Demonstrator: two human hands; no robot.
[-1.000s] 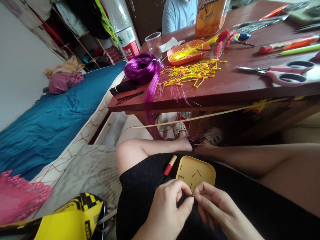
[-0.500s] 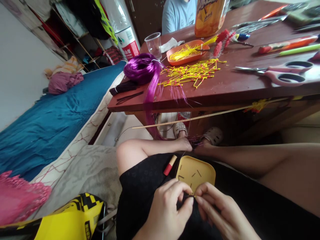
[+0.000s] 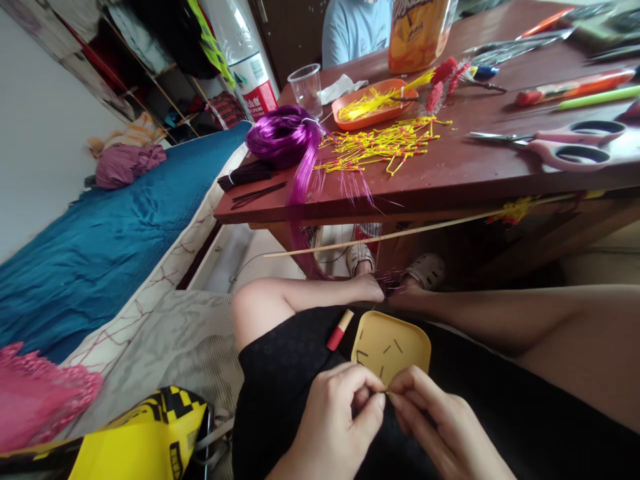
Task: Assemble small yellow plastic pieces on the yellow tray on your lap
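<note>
Over my lap, my left hand (image 3: 345, 413) and my right hand (image 3: 430, 413) meet fingertip to fingertip, both pinched. Between them is a thin dark strand with a bit of yellow (image 3: 385, 392); its exact kind is too small to make out, and the fingertips cover most of it. Just beyond the hands, a yellow tray (image 3: 407, 330) rests on the black cloth over my lap, with several short dark pieces (image 3: 387, 350) lying in it. Left of the tray lies a small red-and-tan tube (image 3: 341, 330).
On the red-brown table (image 3: 450, 183) lie a purple fibre bundle (image 3: 280, 137), yellow red-tipped stems (image 3: 385, 147), an orange dish (image 3: 345, 121) and pink-handled scissors (image 3: 575, 143). A thin stick (image 3: 380, 237) juts along the table's near edge. Across the table sits a person (image 3: 355, 33).
Both hands stay almost in place. The dark strand shows less between the fingertips, as my left finger and thumb have closed further over it.
</note>
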